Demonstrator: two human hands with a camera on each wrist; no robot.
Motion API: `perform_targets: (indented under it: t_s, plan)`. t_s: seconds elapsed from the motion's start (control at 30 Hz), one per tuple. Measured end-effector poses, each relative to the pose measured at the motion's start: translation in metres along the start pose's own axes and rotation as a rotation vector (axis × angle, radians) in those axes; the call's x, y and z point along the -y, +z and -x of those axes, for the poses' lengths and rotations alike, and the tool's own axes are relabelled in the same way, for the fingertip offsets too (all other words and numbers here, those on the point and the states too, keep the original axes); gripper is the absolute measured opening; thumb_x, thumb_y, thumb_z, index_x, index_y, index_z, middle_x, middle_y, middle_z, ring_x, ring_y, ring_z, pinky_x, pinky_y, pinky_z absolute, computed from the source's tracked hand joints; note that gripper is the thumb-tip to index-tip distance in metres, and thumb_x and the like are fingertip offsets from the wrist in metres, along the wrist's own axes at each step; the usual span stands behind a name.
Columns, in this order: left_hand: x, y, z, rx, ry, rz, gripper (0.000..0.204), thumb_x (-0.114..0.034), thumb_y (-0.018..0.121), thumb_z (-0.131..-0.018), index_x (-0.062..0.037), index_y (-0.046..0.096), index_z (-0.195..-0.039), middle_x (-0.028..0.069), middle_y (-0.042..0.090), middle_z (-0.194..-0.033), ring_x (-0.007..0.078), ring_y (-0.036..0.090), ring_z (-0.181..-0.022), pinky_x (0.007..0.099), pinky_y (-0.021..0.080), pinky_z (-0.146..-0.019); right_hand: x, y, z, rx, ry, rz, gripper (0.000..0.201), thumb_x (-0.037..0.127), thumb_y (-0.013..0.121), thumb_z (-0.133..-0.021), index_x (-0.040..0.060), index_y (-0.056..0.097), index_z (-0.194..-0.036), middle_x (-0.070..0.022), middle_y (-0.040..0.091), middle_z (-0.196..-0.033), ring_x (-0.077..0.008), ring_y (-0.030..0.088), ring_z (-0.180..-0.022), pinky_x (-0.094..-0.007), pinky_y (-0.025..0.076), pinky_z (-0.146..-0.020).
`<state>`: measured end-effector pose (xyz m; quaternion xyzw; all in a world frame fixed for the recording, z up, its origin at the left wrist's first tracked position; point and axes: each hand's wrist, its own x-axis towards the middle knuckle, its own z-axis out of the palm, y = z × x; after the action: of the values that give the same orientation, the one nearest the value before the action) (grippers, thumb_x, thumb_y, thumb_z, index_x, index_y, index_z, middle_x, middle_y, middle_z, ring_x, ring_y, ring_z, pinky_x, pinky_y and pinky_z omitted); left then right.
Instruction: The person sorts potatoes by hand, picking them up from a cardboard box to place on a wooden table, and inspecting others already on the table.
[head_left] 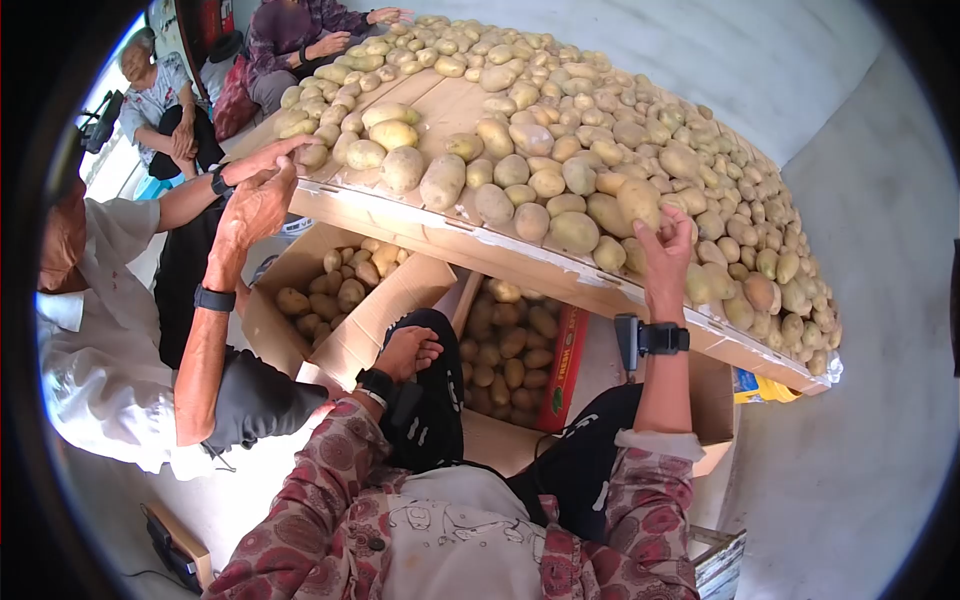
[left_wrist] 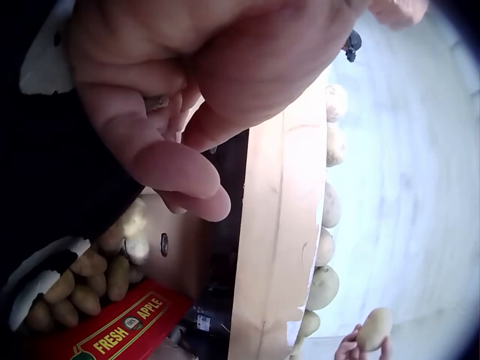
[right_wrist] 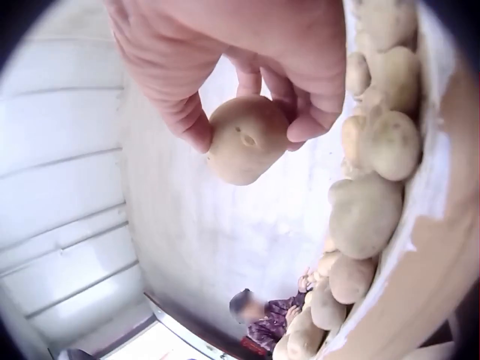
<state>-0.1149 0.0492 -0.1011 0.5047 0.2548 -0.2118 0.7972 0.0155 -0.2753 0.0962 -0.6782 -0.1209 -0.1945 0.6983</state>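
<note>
Pinched between the thumb and fingers of my right hand (head_left: pixel 668 250) (right_wrist: pixel 240 67) is a potato (head_left: pixel 638 203) (right_wrist: pixel 247 140), held above the front edge of the potato-covered table. A small dent marks its surface in the right wrist view. The same potato (left_wrist: pixel 374 329) shows at the lower right of the left wrist view. My left hand (head_left: pixel 408 354) (left_wrist: pixel 202 82) holds nothing and rests by my knee, its fingers loosely curled. Many potatoes (head_left: pixel 573 232) lie along the table's edge (head_left: pixel 520 262) beneath and beside the right hand.
Under the table stand a cardboard box (head_left: pixel 405 300) with potatoes and a red-sided box (head_left: pixel 568 365) with more. At the left, a person in a white shirt (head_left: pixel 110 370) reaches to the table edge. Two other people sit farther back. A wall (head_left: pixel 860 300) stands at the right.
</note>
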Motion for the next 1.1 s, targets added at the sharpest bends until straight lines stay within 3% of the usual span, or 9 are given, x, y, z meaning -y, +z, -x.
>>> perform_targets:
  t_s: [0.17,0.33,0.43,0.53,0.63,0.73,0.93,1.0,1.1]
  plan:
    - [0.003,-0.018,-0.018,0.070,-0.060,0.154,0.020,-0.021,0.047,-0.090,-0.0026,0.055,-0.090,0.0074,0.064,-0.073,0.0121,0.060,-0.054,0.0215,0.050,-0.046,-0.060,-0.007,-0.036,0.259,-0.214,0.946,0.028,0.017,0.060,-0.080,0.0045,0.054,-0.105,-0.0179,0.062,-0.100,-0.0311,0.059,-0.092,-0.0373,0.045,-0.081]
    - [0.002,-0.022,-0.028,0.070,-0.097,0.151,0.022,-0.022,0.047,-0.091,-0.0019,0.056,-0.090,0.0087,0.065,-0.075,0.0116,0.060,-0.055,0.0202,0.050,-0.046,-0.060,-0.006,-0.048,0.399,-0.083,0.988,0.036,0.025,0.052,-0.084,0.0060,0.055,-0.115,-0.0219,0.061,-0.102,-0.0378,0.056,-0.098,-0.0413,0.043,-0.086]
    - [-0.003,-0.017,-0.023,0.041,-0.104,0.135,0.023,-0.024,0.049,-0.091,-0.0032,0.057,-0.091,0.0062,0.063,-0.073,0.0086,0.056,-0.054,0.0178,0.047,-0.044,-0.048,0.011,-0.036,0.134,-0.483,1.084,0.032,0.023,0.053,-0.086,0.0004,0.057,-0.109,-0.0197,0.063,-0.098,-0.0328,0.059,-0.096,-0.0378,0.045,-0.083]
    - [-0.004,-0.020,-0.026,0.037,-0.165,0.145,0.024,-0.024,0.048,-0.091,-0.0026,0.058,-0.090,0.0060,0.063,-0.073,0.0085,0.056,-0.053,0.0174,0.047,-0.044,-0.016,0.025,0.018,0.138,-0.050,0.301,0.020,0.018,0.053,-0.090,-0.0016,0.061,-0.091,-0.0048,0.064,-0.084,-0.0081,0.056,-0.078,-0.0212,0.044,-0.070]
    - [-0.006,-0.026,-0.030,0.088,-0.186,0.169,0.024,-0.022,0.046,-0.091,-0.0003,0.058,-0.092,0.0086,0.064,-0.076,0.0098,0.058,-0.053,0.0195,0.050,-0.045,-0.049,0.021,0.079,0.402,0.218,-0.053,0.029,0.020,0.053,-0.091,0.0022,0.059,-0.069,-0.0050,0.061,-0.069,-0.0085,0.054,-0.063,-0.0218,0.042,-0.060]
    - [-0.007,-0.023,-0.030,0.028,-0.188,0.134,0.025,-0.023,0.047,-0.091,-0.0001,0.058,-0.092,0.0087,0.064,-0.077,0.0094,0.058,-0.052,0.0193,0.050,-0.044,-0.107,0.015,0.123,0.391,0.677,0.043,0.028,0.023,0.054,-0.090,0.0017,0.060,-0.072,-0.0049,0.062,-0.071,-0.0095,0.058,-0.064,-0.0215,0.045,-0.056]
    - [-0.008,-0.016,-0.029,-0.049,-0.204,0.105,0.027,-0.024,0.046,-0.091,0.0008,0.058,-0.091,0.0088,0.064,-0.077,0.0094,0.057,-0.052,0.0195,0.049,-0.043,-0.231,-0.003,0.185,0.472,0.849,0.417,0.021,0.015,0.050,-0.085,-0.0015,0.063,-0.088,-0.0118,0.065,-0.084,-0.0195,0.064,-0.074,-0.0292,0.049,-0.065]
    - [-0.008,-0.020,-0.030,-0.026,-0.226,0.116,0.026,-0.023,0.047,-0.091,0.0009,0.058,-0.091,0.0091,0.064,-0.077,0.0096,0.057,-0.052,0.0194,0.049,-0.043,-0.271,-0.007,0.203,0.789,0.546,0.857,0.026,0.018,0.058,-0.079,0.0043,0.062,-0.101,-0.0120,0.065,-0.088,-0.0292,0.063,-0.083,-0.0350,0.049,-0.073]
    - [-0.015,-0.014,-0.027,-0.037,-0.231,0.109,0.025,-0.021,0.048,-0.089,0.0009,0.058,-0.089,0.0096,0.063,-0.077,0.0100,0.056,-0.052,0.0193,0.047,-0.042,-0.223,0.028,0.206,0.943,0.385,0.866,0.029,0.016,0.059,-0.077,0.0039,0.061,-0.103,-0.0166,0.063,-0.090,-0.0361,0.059,-0.091,-0.0391,0.047,-0.080]
